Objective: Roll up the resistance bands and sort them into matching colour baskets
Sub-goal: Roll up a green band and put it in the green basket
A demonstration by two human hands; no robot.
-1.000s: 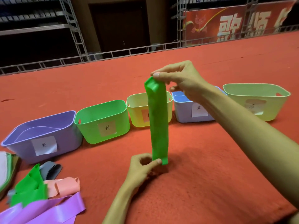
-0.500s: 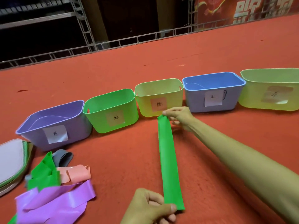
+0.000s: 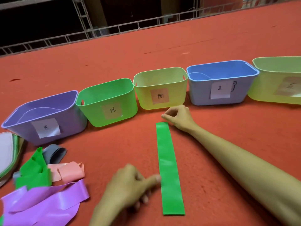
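A green resistance band (image 3: pixel 168 167) lies flat and straight on the red carpet, running from near to far. My right hand (image 3: pixel 178 117) hovers just past its far end, fingertips pinched together and off the band. The index fingertip of my left hand (image 3: pixel 130 186) touches the band's left edge near its lower half; the hand is blurred and grips nothing. Behind stand a purple basket (image 3: pixel 21 128), a green basket (image 3: pixel 91 110), a yellow basket (image 3: pixel 177 97), a blue basket (image 3: pixel 202 93) and a pale green basket (image 3: pixel 263 88), each with a paper label.
A loose pile at the near left holds a crumpled green band (image 3: pixel 34 173), a pink band (image 3: pixel 70 172), a grey band (image 3: pixel 54 152) and a purple band (image 3: pixel 45 203). A flat white and green stack (image 3: pixel 6 154) sits at the left edge. A metal railing runs behind the carpet.
The band, held upright between both hands, has been laid flat on the carpet. My right hand let go of its far end and my left hand released the near end.
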